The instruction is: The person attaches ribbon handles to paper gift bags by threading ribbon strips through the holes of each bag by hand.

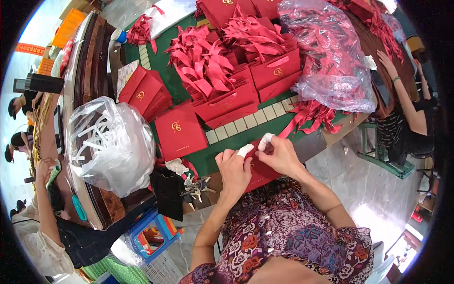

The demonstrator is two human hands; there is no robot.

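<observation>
A red paper gift bag [260, 176] lies flat at the table's near edge, right in front of me and partly hidden by my hands. My left hand [235, 171] grips its left side, with a white cover on one fingertip. At its upper right, my right hand [283, 158] is closed in a pinch, and one finger also wears a white cover. Whatever is between those right fingertips is too small to make out. Left of my hands lies another flat red bag [180, 135] with a gold emblem.
Stacked red bags with ribbons [203, 61] fill the green table [208, 163]. A clear plastic sack of ribbons [331, 52] stands right; a bag of white strips [111, 146] stands left. Keys [196, 189] and a black pouch [166, 196] hang at the near edge. Co-workers sit on both sides.
</observation>
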